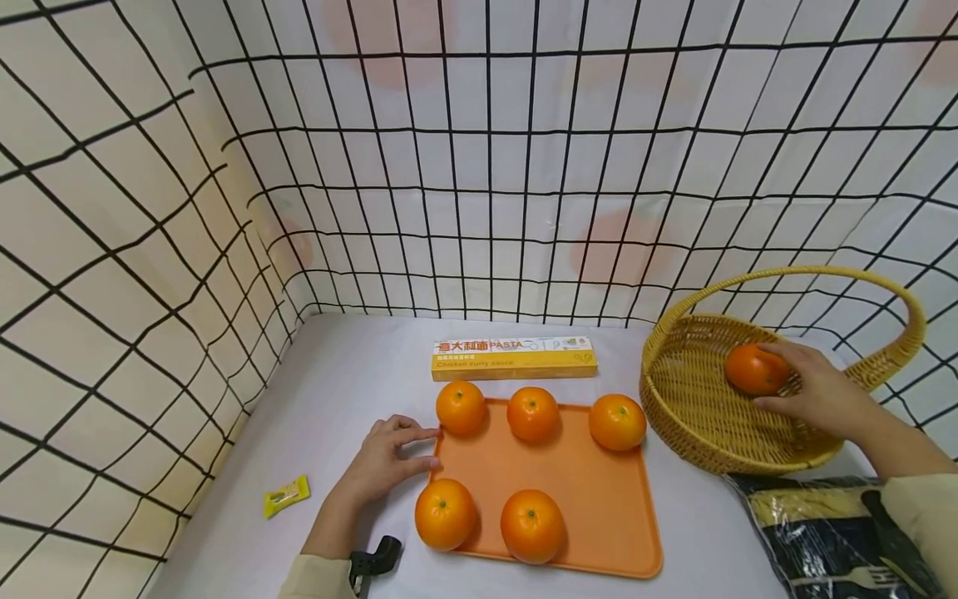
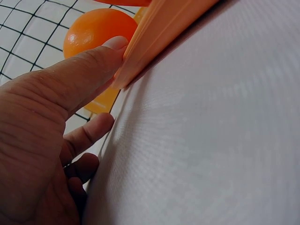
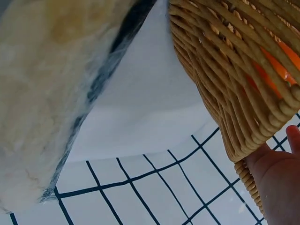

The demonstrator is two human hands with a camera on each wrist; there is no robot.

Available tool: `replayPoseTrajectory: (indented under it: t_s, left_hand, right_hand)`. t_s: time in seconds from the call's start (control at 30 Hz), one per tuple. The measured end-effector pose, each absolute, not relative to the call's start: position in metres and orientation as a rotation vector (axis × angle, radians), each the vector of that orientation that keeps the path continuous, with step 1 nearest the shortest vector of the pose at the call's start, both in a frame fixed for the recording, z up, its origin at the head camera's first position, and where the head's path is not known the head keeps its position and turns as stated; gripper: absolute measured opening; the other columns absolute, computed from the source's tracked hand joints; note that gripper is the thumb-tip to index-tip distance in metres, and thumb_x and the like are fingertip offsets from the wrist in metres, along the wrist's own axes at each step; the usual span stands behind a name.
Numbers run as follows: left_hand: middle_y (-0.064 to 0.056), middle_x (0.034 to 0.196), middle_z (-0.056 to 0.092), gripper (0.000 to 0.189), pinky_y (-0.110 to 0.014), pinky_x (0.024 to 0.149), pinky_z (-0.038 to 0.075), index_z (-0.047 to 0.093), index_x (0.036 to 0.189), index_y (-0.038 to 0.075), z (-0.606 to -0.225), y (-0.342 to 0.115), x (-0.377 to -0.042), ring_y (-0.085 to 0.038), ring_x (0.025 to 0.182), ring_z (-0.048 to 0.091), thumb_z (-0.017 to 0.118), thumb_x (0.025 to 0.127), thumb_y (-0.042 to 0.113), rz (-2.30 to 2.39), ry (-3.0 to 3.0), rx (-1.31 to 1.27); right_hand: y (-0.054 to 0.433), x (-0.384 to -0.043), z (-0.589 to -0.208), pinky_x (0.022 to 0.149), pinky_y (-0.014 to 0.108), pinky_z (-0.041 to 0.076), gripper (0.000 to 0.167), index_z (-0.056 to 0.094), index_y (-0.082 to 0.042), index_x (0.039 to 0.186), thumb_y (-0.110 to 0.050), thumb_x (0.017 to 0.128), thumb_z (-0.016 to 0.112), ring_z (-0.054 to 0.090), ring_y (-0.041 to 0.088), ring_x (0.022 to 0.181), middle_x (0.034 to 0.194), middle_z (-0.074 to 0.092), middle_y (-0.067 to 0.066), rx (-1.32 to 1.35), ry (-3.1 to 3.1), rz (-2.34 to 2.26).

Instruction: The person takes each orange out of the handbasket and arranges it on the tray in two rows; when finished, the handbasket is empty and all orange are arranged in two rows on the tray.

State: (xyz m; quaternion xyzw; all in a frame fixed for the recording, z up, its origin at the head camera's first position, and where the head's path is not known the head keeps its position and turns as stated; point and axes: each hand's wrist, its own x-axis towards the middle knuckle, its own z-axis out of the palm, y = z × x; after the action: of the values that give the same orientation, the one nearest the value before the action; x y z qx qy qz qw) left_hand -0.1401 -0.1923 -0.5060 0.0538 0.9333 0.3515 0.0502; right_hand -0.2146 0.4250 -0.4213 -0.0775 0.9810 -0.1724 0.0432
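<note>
An orange tray (image 1: pixel 599 507) lies on the white table with oranges at its edges, three along the back and two at the front, such as the front-left orange (image 1: pixel 445 514). My left hand (image 1: pixel 382 462) touches the tray's left edge with thumb and forefinger. In the left wrist view the thumb (image 2: pixel 101 58) lies against the tray's rim (image 2: pixel 150 40). On the right, my right hand (image 1: pixel 812 391) reaches inside a wicker basket (image 1: pixel 688 366) and grips an orange (image 1: pixel 752 370). The right wrist view shows this orange only through the basket's weave (image 3: pixel 234 84).
A pasta box (image 1: pixel 515 359) lies behind the tray. The small yellow packet (image 1: pixel 286 497) sits left of my left hand. A dark, clear-windowed bag (image 1: pixel 823 532) lies below the basket, under my right forearm. Black wire grid (image 1: pixel 486 191) borders the table's back and sides.
</note>
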Motion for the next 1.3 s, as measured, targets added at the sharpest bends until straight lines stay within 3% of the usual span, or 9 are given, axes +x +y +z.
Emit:
replayPoseTrajectory:
  t_s: [0.3, 0.57, 1.3]
  left_hand:
    - [0.008, 0.115, 0.06, 0.041, -0.036, 0.09, 0.045, 0.076, 0.118, 0.041, -0.505, -0.191, -0.141, -0.016, 0.109, 0.047, 0.085, 0.079, 0.048, 1.077, 2.838, 0.176]
    - [0.008, 0.113, 0.06, 0.04, -0.036, 0.089, 0.044, 0.076, 0.117, 0.041, -0.505, -0.192, -0.14, -0.015, 0.108, 0.047, 0.086, 0.079, 0.047, 1.081, 2.845, 0.185]
    - [0.008, 0.114, 0.06, 0.04, -0.037, 0.09, 0.045, 0.076, 0.117, 0.041, -0.507, -0.192, -0.14, -0.015, 0.108, 0.047, 0.085, 0.079, 0.048, 1.076, 2.847, 0.191]
  right_hand:
    - [0.429, -0.222, -0.423, 0.092, 0.08, 0.035, 0.103, 0.024, 0.01, 0.153, -0.038, 0.084, 0.084, 0.028, 0.067, 0.127, 0.149, 0.018, 0.049, -0.228, 2.957, -0.619]
    - [0.428, -0.228, -0.428, 0.088, 0.072, 0.045, 0.105, 0.022, 0.01, 0.154, -0.038, 0.085, 0.084, 0.046, 0.061, 0.118, 0.143, 0.029, 0.046, -0.247, 2.916, -0.659]
    - [0.429, -0.233, -0.437, 0.088, 0.078, 0.041, 0.113, 0.013, 0.011, 0.157, -0.04, 0.085, 0.083, 0.04, 0.068, 0.118, 0.143, 0.021, 0.052, -0.157, 2.912, -0.653]
